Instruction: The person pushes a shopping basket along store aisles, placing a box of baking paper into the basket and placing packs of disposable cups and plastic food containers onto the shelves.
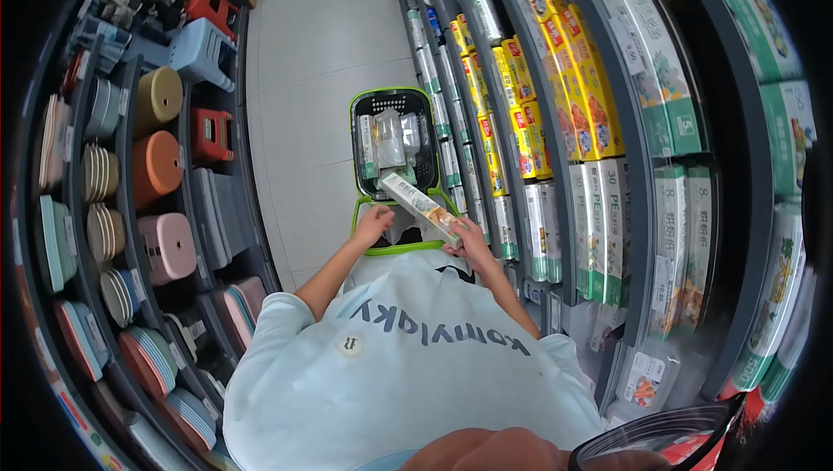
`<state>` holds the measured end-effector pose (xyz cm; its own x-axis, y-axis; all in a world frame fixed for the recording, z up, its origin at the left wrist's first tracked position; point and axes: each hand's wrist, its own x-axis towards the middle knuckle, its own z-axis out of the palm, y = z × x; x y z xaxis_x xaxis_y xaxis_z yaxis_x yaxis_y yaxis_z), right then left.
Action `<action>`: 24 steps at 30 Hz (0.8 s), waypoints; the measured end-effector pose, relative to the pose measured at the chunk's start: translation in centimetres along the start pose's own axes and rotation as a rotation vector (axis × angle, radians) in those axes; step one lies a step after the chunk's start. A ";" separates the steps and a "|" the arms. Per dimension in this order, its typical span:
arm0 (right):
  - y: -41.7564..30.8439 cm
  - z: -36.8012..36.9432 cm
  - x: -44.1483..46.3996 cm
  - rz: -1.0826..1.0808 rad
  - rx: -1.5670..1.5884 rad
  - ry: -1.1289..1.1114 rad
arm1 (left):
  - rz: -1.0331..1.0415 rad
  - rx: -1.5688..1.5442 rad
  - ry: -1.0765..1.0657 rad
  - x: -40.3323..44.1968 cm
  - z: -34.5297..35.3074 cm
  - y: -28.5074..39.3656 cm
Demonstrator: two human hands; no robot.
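Note:
My right hand (pixel 471 238) is closed round the lower end of a long, slim carton (pixel 423 207), white and green with a food picture, like a box of kitchen wrap or baking paper. The carton slants up and left, its far end over the near edge of a black shopping basket (pixel 355 154) with a lime-green rim. My left hand (pixel 374 223) is beside the carton, fingers loosely curled and apart, with nothing visible in them. Inside the basket lie a white and green roll pack (pixel 367 143) and clear-wrapped packs (pixel 390 137). The basket's green handle (pixel 408 248) is near my waist.
Right-hand shelves hold yellow boxes (pixel 580 81), upright wrap cartons (pixel 599 219) and green-and-white packs (pixel 664 63). On the left shelves stand an orange round container (pixel 157 167), a pink bin (pixel 167 248), stacked plates (pixel 102 232) and a blue stool (pixel 200 53). A grey tiled aisle (pixel 312 29) runs ahead.

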<state>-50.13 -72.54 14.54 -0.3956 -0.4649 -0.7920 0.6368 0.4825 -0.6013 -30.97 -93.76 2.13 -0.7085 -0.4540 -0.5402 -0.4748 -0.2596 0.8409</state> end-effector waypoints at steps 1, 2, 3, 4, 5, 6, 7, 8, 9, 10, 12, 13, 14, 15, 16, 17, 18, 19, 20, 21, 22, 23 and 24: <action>0.2 0.8 0.8 0.006 -0.020 -0.010 | -0.004 -0.016 0.016 -0.9 0.0 0.1; 0.3 1.6 1.7 0.040 -0.009 -0.008 | -0.002 0.235 -0.037 -1.8 0.2 0.1; 0.5 2.1 2.5 0.076 0.004 -0.004 | -0.004 0.486 -0.095 -2.7 0.5 0.0; 1.1 2.4 3.6 0.048 0.011 -0.011 | -0.045 0.621 -0.138 -3.0 0.7 -0.7; 1.5 2.4 4.6 0.056 -0.001 -0.015 | -0.052 0.609 -0.132 -3.5 0.8 -1.4; 1.8 2.4 5.6 0.123 0.008 -0.024 | -0.069 0.711 -0.208 -4.1 0.9 -1.7; 2.4 2.1 6.6 0.190 0.017 -0.032 | -0.085 0.812 -0.286 -4.6 1.0 -2.0; 2.9 1.9 7.5 0.196 0.009 -0.033 | -0.091 0.804 -0.285 -4.9 0.9 -2.2; 3.7 1.4 8.7 0.237 0.021 -0.033 | -0.063 0.760 -0.303 -5.1 0.7 -2.3; 4.1 1.0 9.5 0.277 0.034 -0.032 | -0.034 0.717 -0.320 -5.2 0.5 -2.4; 4.6 0.2 10.9 0.335 0.113 -0.004 | -0.014 0.710 -0.293 -5.2 0.4 -2.8; 4.9 -0.1 11.3 0.391 0.202 0.028 | 0.006 0.711 -0.273 -5.3 0.4 -3.1; 5.1 -0.3 11.7 0.396 0.192 0.027 | 0.001 0.702 -0.268 -5.5 0.4 -3.4; 5.3 -0.6 12.3 0.424 0.168 0.047 | 0.016 0.721 -0.261 -5.5 0.4 -3.7; 5.3 -0.8 13.0 0.451 0.146 0.066 | 0.031 0.742 -0.255 -5.5 0.3 -3.9; 5.3 -1.0 13.7 0.452 0.140 0.064 | 0.029 0.739 -0.250 -5.6 0.4 -4.1; 5.2 -1.0 14.2 0.432 0.143 0.042 | 0.031 0.732 -0.245 -5.6 0.3 -4.2; 5.1 -1.1 14.8 0.412 0.150 0.020 | 0.033 0.726 -0.242 -5.7 0.3 -4.2; 5.0 -1.1 15.3 0.410 0.149 0.020 | 0.034 0.727 -0.241 -5.6 0.3 -4.2; 4.5 -0.7 15.4 0.348 0.148 0.055 | 0.014 0.716 -0.249 -5.6 0.2 -4.0; 4.2 -0.4 15.3 0.286 0.147 0.090 | -0.007 0.707 -0.258 -5.6 0.1 -3.9; 3.8 -0.1 15.2 0.285 0.149 0.090 | -0.006 0.709 -0.259 -5.7 0.0 -3.7; 3.6 0.0 15.3 0.234 0.060 0.168 | -0.009 0.708 -0.268 -5.6 -0.1 -3.6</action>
<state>-53.87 -77.92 0.30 -0.3343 -0.2148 -0.9177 0.7593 0.5154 -0.3972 -25.21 -90.34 2.14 -0.7629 -0.2085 -0.6119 -0.6388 0.3886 0.6640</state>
